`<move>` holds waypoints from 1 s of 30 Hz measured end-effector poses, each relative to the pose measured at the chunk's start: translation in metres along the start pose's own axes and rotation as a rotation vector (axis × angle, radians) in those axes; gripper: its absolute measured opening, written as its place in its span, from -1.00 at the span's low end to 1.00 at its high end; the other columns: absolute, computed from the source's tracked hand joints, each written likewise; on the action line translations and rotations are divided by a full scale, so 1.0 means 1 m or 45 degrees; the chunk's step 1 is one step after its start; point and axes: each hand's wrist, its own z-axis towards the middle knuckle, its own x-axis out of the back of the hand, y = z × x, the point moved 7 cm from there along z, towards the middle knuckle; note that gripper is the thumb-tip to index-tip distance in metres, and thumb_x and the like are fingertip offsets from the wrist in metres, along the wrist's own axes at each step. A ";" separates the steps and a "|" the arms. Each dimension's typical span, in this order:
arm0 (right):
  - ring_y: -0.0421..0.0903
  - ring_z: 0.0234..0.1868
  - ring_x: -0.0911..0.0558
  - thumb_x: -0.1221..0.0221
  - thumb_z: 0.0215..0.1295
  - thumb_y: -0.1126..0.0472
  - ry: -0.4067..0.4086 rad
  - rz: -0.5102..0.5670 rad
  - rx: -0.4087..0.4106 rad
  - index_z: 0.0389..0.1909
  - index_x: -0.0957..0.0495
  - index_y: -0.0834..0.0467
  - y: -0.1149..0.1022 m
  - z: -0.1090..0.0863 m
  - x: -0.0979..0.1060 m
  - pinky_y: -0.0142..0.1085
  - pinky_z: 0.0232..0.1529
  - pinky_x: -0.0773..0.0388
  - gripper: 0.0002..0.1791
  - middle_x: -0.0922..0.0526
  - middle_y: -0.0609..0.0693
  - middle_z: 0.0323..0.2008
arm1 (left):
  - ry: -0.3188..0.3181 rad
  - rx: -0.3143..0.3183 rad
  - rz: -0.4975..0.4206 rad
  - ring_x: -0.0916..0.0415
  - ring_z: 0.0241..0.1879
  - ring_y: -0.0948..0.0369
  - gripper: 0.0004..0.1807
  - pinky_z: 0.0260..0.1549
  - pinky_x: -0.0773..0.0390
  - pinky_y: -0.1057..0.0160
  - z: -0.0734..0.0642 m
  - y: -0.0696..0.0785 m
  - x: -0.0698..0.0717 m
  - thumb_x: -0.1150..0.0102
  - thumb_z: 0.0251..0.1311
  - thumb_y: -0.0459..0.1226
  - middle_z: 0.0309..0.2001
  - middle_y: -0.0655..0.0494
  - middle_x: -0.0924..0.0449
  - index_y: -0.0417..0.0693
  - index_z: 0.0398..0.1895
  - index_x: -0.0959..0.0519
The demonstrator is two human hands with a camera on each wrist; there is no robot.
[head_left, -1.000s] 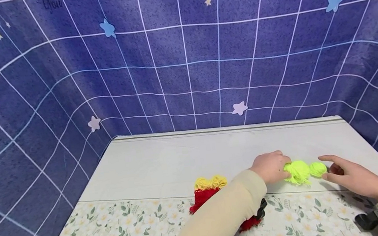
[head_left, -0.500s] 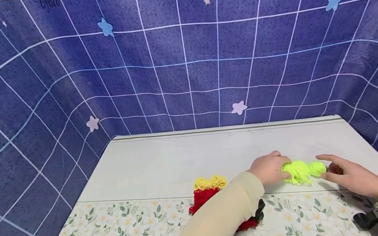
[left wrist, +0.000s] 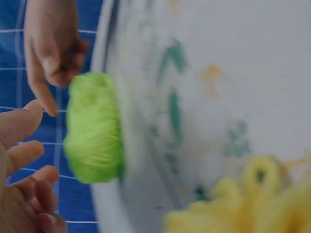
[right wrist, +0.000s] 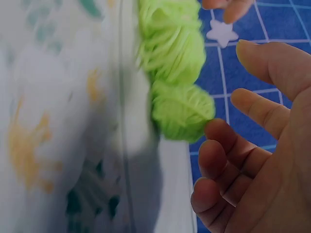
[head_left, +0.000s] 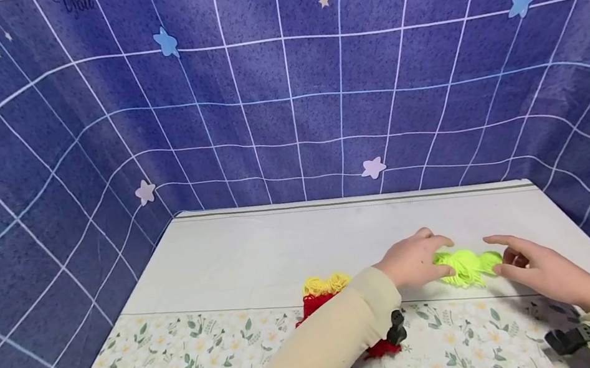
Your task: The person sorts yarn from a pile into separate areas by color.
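A bundle of neon yellow-green yarn (head_left: 464,267) lies on the white part of the tabletop, with a smaller ball of the same yarn (right wrist: 183,110) against its right end. My left hand (head_left: 412,260) is just left of the bundle, thumb and fingers spread; the left wrist view shows a gap between them and the yarn. On the other side, my right hand (head_left: 533,267) has its fingers loosely bent beside the small ball. One fingertip is at the ball's edge; I cannot tell whether it presses. Neither hand grips anything.
Yellow yarn (head_left: 323,285) and red yarn (head_left: 316,304) lie left of centre, the red partly hidden beneath my left sleeve (head_left: 329,330). A floral strip runs across the white table (head_left: 258,245). Behind it and at the sides hangs a blue gridded curtain (head_left: 263,119).
My left hand has drawn slightly left and its fingers have spread away from the green yarn. The right hand has moved a little left, and the green yarn has shifted slightly left.
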 end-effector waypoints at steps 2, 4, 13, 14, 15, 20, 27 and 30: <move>-0.19 -0.43 -0.44 -0.20 0.47 0.02 0.022 -0.009 0.038 0.45 -0.32 0.18 -0.008 0.000 0.002 -0.30 -0.46 -0.38 -0.37 -0.49 -0.03 -0.36 | 0.013 -0.005 -0.023 -0.43 -0.11 0.49 -0.36 -0.15 -0.46 0.44 -0.007 0.002 0.009 -0.23 0.28 0.21 0.15 0.42 -0.40 0.50 0.43 -0.38; -0.20 -0.44 -0.42 -0.22 0.46 0.03 0.042 -0.021 0.070 0.42 -0.36 0.19 -0.016 0.001 0.002 -0.31 -0.48 -0.35 -0.38 -0.47 -0.04 -0.39 | 0.030 -0.024 -0.044 -0.44 -0.12 0.48 -0.36 -0.17 -0.47 0.43 -0.016 0.004 0.020 -0.22 0.29 0.20 0.16 0.40 -0.41 0.46 0.43 -0.38; -0.21 -0.46 -0.40 -0.28 0.41 0.10 0.066 0.006 0.182 0.36 -0.44 0.07 -0.052 0.004 -0.001 -0.31 -0.49 -0.34 -0.46 -0.43 -0.08 -0.41 | 0.066 -0.126 -0.067 -0.44 -0.17 0.48 -0.38 -0.17 -0.47 0.42 -0.060 -0.006 0.051 -0.18 0.34 0.17 0.14 0.34 -0.44 0.34 0.43 -0.41; -0.21 -0.45 -0.40 -0.28 0.41 0.12 0.064 0.016 0.206 0.35 -0.45 0.07 -0.057 0.004 -0.002 -0.31 -0.49 -0.34 -0.47 -0.43 -0.08 -0.41 | 0.060 -0.133 -0.074 -0.44 -0.17 0.48 -0.39 -0.16 -0.48 0.41 -0.065 -0.010 0.052 -0.19 0.34 0.17 0.13 0.34 -0.44 0.34 0.43 -0.41; -0.22 -0.45 -0.41 -0.29 0.40 0.13 0.063 0.023 0.228 0.35 -0.45 0.05 -0.062 0.005 -0.004 -0.32 -0.49 -0.35 -0.48 -0.43 -0.09 -0.40 | 0.053 -0.141 -0.082 -0.46 -0.18 0.47 -0.39 -0.15 -0.49 0.40 -0.071 -0.013 0.052 -0.19 0.34 0.16 0.13 0.33 -0.44 0.33 0.43 -0.41; -0.24 -0.43 -0.43 -0.30 0.38 0.18 0.033 0.062 0.336 0.35 -0.46 -0.04 -0.085 0.008 -0.018 -0.34 -0.45 -0.39 -0.47 -0.46 -0.14 -0.38 | 0.035 -0.150 -0.120 -0.50 -0.14 0.45 -0.40 -0.05 -0.52 0.32 -0.098 -0.033 0.054 -0.22 0.35 0.09 0.16 0.31 -0.44 0.32 0.43 -0.40; -0.24 -0.44 -0.45 -0.25 0.44 0.09 -0.086 0.096 0.382 0.35 -0.45 -0.10 -0.111 0.016 -0.043 -0.34 -0.42 -0.43 -0.50 -0.47 -0.17 -0.36 | 0.058 -0.154 -0.159 -0.52 -0.22 0.42 -0.43 -0.05 -0.53 0.28 -0.131 -0.060 0.055 -0.23 0.36 0.06 0.19 0.28 -0.44 0.28 0.41 -0.43; -0.24 -0.44 -0.45 -0.22 0.46 0.00 -0.146 0.097 0.381 0.36 -0.45 -0.10 -0.118 0.020 -0.056 -0.34 -0.42 -0.43 -0.51 -0.47 -0.16 -0.36 | 0.087 -0.138 -0.177 -0.45 -0.41 0.42 -0.45 -0.16 -0.52 0.31 -0.144 -0.073 0.056 -0.23 0.36 0.07 0.16 0.28 -0.45 0.26 0.39 -0.45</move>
